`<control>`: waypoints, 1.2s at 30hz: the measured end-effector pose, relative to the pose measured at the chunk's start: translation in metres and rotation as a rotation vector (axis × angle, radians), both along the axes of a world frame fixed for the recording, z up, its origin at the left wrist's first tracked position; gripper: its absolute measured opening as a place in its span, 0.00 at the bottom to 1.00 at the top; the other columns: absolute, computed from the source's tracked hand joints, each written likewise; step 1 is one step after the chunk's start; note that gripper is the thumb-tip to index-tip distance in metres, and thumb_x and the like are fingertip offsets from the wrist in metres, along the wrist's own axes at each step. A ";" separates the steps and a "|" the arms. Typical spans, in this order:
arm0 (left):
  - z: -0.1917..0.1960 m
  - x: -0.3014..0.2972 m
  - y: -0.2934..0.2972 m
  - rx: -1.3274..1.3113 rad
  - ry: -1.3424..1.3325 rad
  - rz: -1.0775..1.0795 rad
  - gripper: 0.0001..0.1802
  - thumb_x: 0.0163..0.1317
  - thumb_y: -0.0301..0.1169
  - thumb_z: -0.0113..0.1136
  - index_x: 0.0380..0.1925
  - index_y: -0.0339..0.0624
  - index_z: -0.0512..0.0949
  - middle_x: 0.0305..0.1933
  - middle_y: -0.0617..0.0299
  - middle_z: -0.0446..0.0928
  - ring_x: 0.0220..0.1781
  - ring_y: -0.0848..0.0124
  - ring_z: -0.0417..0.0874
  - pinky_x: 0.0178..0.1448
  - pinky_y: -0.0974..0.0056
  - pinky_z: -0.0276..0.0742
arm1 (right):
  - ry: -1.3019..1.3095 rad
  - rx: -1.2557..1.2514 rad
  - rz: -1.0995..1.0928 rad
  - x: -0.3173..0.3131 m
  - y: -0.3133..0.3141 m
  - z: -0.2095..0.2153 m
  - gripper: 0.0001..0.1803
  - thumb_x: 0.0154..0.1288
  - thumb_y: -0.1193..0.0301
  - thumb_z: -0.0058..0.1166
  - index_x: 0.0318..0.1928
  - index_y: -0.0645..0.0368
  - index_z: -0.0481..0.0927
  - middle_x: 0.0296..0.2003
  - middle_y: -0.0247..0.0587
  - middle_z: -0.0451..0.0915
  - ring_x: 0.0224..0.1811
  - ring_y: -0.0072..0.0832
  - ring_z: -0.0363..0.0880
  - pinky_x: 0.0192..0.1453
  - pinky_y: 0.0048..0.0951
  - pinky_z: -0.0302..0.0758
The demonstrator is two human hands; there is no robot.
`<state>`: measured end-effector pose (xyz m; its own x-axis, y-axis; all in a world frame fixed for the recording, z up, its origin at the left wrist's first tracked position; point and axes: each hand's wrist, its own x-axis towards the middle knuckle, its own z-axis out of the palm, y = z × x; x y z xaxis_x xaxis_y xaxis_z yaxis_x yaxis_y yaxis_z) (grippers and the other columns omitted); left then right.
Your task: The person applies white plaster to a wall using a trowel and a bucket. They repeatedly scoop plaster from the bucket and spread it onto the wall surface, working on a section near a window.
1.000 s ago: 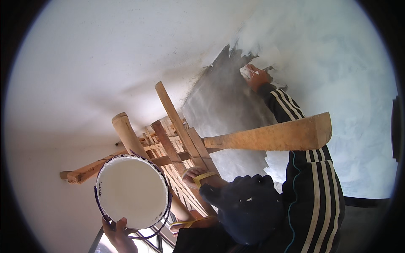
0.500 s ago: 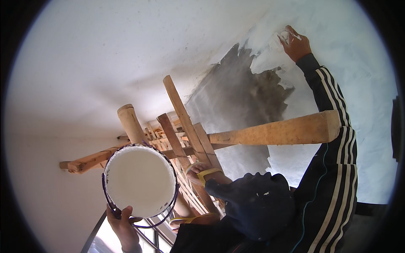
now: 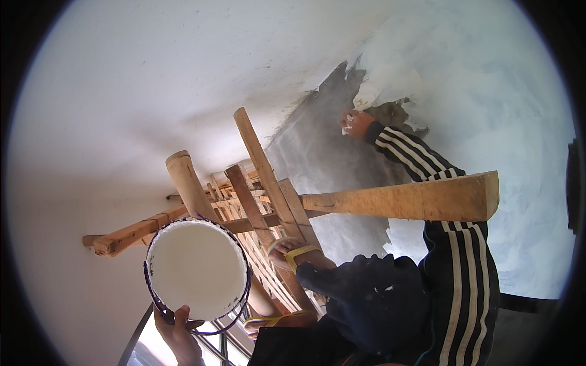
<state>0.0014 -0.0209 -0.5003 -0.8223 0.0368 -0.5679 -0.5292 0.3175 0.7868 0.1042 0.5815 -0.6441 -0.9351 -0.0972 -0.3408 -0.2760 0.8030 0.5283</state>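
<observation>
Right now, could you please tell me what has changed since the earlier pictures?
The right hand swung up and right, then came back down and left, over the grey wall patch. No hold visibly changed; the left hand still grips the bucket.

Left hand (image 3: 175,334) gripping, thumb (image 3: 182,315) up; right hand (image 3: 358,124) raised, arm (image 3: 410,152) bent

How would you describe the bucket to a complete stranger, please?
From the wooden framework in the middle, look lower left. There the left hand holds the bucket at its edge. Unlike the thick pole above it, it has a wide, open mouth and a white-smeared rim.
</observation>
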 end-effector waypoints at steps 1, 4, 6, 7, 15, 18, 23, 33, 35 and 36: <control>0.001 -0.001 0.000 -0.004 0.006 0.005 0.28 0.49 0.29 0.55 0.52 0.31 0.63 0.35 0.60 0.68 0.30 0.75 0.74 0.21 0.73 0.78 | -0.022 -0.035 -0.033 0.000 -0.005 -0.009 0.15 0.52 0.64 0.51 0.39 0.57 0.75 0.40 0.50 0.72 0.35 0.38 0.77 0.28 0.32 0.76; -0.002 0.000 -0.005 0.000 0.035 0.013 0.29 0.49 0.30 0.55 0.52 0.31 0.63 0.36 0.60 0.68 0.30 0.75 0.74 0.20 0.73 0.77 | 0.030 -0.138 -0.077 0.004 -0.018 -0.020 0.13 0.54 0.64 0.50 0.38 0.57 0.74 0.38 0.45 0.73 0.35 0.39 0.78 0.30 0.35 0.76; -0.002 0.000 -0.008 -0.043 0.041 -0.006 0.29 0.49 0.30 0.55 0.53 0.31 0.63 0.37 0.59 0.68 0.30 0.74 0.75 0.20 0.73 0.77 | 0.238 -0.187 -0.036 0.013 -0.018 -0.010 0.12 0.56 0.64 0.49 0.37 0.57 0.73 0.37 0.42 0.73 0.33 0.39 0.78 0.31 0.37 0.75; -0.003 0.000 -0.008 -0.056 0.042 -0.015 0.29 0.49 0.30 0.55 0.53 0.31 0.63 0.38 0.59 0.68 0.31 0.74 0.75 0.20 0.73 0.78 | 0.276 -0.175 -0.111 0.013 -0.018 0.005 0.12 0.58 0.64 0.47 0.38 0.57 0.73 0.38 0.42 0.73 0.33 0.38 0.78 0.32 0.38 0.75; -0.010 0.000 -0.016 -0.069 0.013 0.027 0.33 0.52 0.31 0.56 0.58 0.32 0.59 0.45 0.53 0.69 0.38 0.67 0.78 0.28 0.69 0.80 | 0.549 0.067 -0.307 0.025 -0.007 0.185 0.16 0.61 0.59 0.47 0.39 0.60 0.76 0.42 0.42 0.75 0.29 0.38 0.78 0.34 0.39 0.75; 0.004 -0.009 -0.005 0.030 -0.028 0.085 0.18 0.54 0.23 0.58 0.43 0.30 0.64 0.34 0.58 0.69 0.27 0.74 0.71 0.23 0.72 0.76 | 0.742 0.055 -0.233 0.034 -0.004 0.244 0.14 0.60 0.61 0.53 0.36 0.60 0.77 0.41 0.40 0.76 0.29 0.36 0.78 0.32 0.32 0.76; 0.001 -0.011 -0.009 0.037 -0.046 0.043 0.22 0.53 0.22 0.58 0.48 0.29 0.64 0.36 0.57 0.69 0.29 0.74 0.72 0.23 0.72 0.76 | 0.752 0.136 -0.008 0.019 -0.042 0.287 0.11 0.55 0.68 0.57 0.39 0.57 0.77 0.40 0.37 0.76 0.32 0.32 0.79 0.31 0.27 0.78; 0.005 -0.005 -0.005 0.038 -0.104 0.087 0.28 0.52 0.24 0.60 0.53 0.31 0.62 0.42 0.54 0.69 0.35 0.71 0.73 0.25 0.72 0.77 | 0.309 0.089 -0.088 0.031 -0.024 0.111 0.10 0.56 0.66 0.50 0.41 0.48 0.74 0.36 0.42 0.70 0.39 0.36 0.74 0.29 0.29 0.77; 0.005 -0.002 -0.008 0.022 -0.107 0.106 0.30 0.52 0.24 0.61 0.54 0.30 0.61 0.44 0.53 0.69 0.36 0.69 0.74 0.25 0.71 0.77 | 0.182 -0.025 -0.071 0.030 -0.032 0.084 0.11 0.57 0.65 0.49 0.41 0.49 0.74 0.38 0.43 0.71 0.38 0.37 0.75 0.29 0.31 0.77; 0.005 -0.003 -0.009 0.034 -0.108 0.084 0.30 0.52 0.24 0.60 0.55 0.30 0.61 0.45 0.52 0.69 0.37 0.68 0.75 0.26 0.70 0.77 | 0.116 -0.081 -0.065 0.030 -0.034 0.075 0.12 0.57 0.65 0.49 0.42 0.50 0.74 0.40 0.43 0.72 0.37 0.37 0.76 0.29 0.31 0.77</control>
<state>-0.0016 -0.0298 -0.4957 -0.7574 -0.0088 -0.6529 -0.6350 0.2427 0.7334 0.1340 0.5474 -0.5692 -0.9730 -0.0581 -0.2232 -0.1628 0.8585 0.4863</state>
